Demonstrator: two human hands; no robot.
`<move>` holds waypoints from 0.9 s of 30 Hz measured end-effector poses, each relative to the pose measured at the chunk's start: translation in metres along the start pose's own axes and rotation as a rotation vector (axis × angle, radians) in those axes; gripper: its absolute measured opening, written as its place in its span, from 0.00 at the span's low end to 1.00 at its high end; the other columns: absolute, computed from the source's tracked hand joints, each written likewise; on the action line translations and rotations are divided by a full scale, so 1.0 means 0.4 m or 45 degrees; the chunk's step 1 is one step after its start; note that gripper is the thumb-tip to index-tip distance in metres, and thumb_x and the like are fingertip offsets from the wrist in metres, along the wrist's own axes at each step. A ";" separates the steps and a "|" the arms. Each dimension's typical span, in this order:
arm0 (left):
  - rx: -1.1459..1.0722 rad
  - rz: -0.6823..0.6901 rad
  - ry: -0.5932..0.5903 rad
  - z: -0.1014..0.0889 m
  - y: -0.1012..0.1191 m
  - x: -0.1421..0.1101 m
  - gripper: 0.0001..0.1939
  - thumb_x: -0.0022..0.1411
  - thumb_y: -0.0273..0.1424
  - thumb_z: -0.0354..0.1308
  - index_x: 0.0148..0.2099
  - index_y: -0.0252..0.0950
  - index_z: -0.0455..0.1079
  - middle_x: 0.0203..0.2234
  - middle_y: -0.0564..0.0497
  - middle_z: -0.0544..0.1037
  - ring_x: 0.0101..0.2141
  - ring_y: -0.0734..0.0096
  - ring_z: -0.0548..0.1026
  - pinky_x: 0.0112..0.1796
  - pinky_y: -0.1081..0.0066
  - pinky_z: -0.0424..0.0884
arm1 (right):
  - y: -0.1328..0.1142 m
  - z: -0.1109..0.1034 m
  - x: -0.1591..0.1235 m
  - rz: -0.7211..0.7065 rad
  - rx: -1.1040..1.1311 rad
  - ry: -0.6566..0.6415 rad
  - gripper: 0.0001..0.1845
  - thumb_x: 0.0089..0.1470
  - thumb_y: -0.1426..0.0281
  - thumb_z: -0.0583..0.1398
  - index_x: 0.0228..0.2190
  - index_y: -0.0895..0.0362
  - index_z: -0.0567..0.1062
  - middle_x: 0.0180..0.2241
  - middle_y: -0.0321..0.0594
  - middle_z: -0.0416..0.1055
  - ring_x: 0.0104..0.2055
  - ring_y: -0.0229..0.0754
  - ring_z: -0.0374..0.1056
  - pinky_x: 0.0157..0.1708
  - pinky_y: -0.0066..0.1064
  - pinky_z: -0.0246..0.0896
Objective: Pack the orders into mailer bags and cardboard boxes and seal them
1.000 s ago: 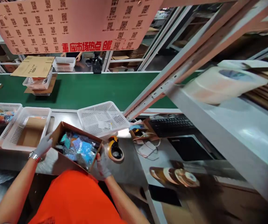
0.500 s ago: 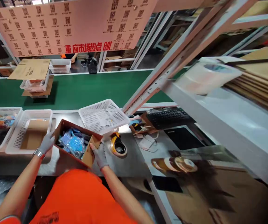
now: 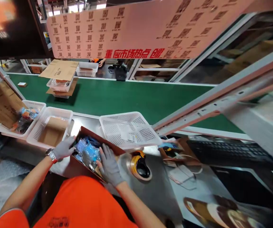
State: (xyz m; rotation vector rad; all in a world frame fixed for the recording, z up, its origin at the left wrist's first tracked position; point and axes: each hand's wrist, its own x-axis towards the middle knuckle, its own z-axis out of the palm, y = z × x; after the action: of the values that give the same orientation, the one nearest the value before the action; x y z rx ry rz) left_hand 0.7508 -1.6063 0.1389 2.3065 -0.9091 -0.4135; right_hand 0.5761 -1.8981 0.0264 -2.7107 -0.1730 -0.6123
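In front of me sits an open cardboard box (image 3: pixel 113 146) filled with clear plastic bags (image 3: pixel 90 152) of blue items. At the box's left wall is my gray-gloved left hand (image 3: pixel 65 148), its fingers and thumb gripping the rim. My right hand (image 3: pixel 110 166), also gloved, lies over the box's right end with its fingers stretched out. Its fingertips reach the edge of the bags, and it covers part of the right wall. A yellow and black tape dispenser (image 3: pixel 139 164) rests on the metal table to the right of this hand.
A white basket (image 3: pixel 130 128) stands tilted behind the box. Two more baskets, one with cardboard inside (image 3: pixel 53 131), are on the left. A green conveyor belt (image 3: pixel 117 95) runs behind. On the right are a keyboard (image 3: pixel 231 152), a metal post (image 3: pixel 212 98) and tape rolls (image 3: pixel 219 215).
My right hand has let go of the box's right end and now lies flat over it, nearer the bags. My left hand stays at the left wall. The view has turned left.
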 end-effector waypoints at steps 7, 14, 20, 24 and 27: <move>-0.008 -0.027 -0.019 0.003 -0.025 0.004 0.35 0.67 0.25 0.58 0.75 0.38 0.72 0.71 0.39 0.78 0.71 0.47 0.75 0.74 0.48 0.68 | -0.020 0.000 0.114 -0.004 0.060 -0.510 0.44 0.73 0.52 0.60 0.79 0.64 0.62 0.79 0.71 0.55 0.80 0.70 0.55 0.76 0.65 0.58; -0.081 0.090 0.025 0.030 -0.060 -0.021 0.41 0.69 0.23 0.54 0.82 0.38 0.62 0.78 0.40 0.69 0.77 0.52 0.68 0.76 0.48 0.64 | -0.074 0.027 0.258 -0.106 0.233 -0.891 0.47 0.70 0.40 0.60 0.80 0.45 0.60 0.84 0.61 0.43 0.82 0.77 0.48 0.73 0.69 0.61; 0.036 0.229 -0.162 -0.020 -0.027 -0.001 0.37 0.67 0.26 0.60 0.77 0.41 0.68 0.76 0.42 0.70 0.78 0.51 0.64 0.77 0.49 0.63 | -0.103 0.048 0.345 -0.082 0.196 -1.075 0.44 0.69 0.44 0.63 0.79 0.42 0.63 0.76 0.61 0.62 0.76 0.74 0.61 0.71 0.64 0.64; 0.096 0.212 -0.236 -0.040 -0.011 -0.025 0.39 0.65 0.27 0.62 0.77 0.39 0.68 0.79 0.40 0.66 0.79 0.49 0.61 0.78 0.49 0.61 | -0.096 0.055 0.307 -0.109 0.189 -1.005 0.43 0.66 0.42 0.66 0.75 0.44 0.72 0.71 0.61 0.69 0.67 0.72 0.71 0.63 0.60 0.72; 0.105 0.204 -0.284 -0.023 0.005 -0.022 0.33 0.65 0.32 0.66 0.72 0.39 0.76 0.79 0.39 0.65 0.79 0.45 0.62 0.77 0.50 0.63 | -0.093 0.075 0.278 -0.133 0.211 -0.880 0.38 0.62 0.44 0.70 0.66 0.47 0.82 0.62 0.58 0.77 0.58 0.67 0.76 0.58 0.55 0.76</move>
State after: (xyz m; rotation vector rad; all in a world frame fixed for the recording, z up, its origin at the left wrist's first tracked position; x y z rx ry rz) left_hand 0.7481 -1.5973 0.1477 2.2707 -1.2316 -0.5819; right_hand 0.6808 -1.8480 0.0613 -2.6454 -0.5102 0.3261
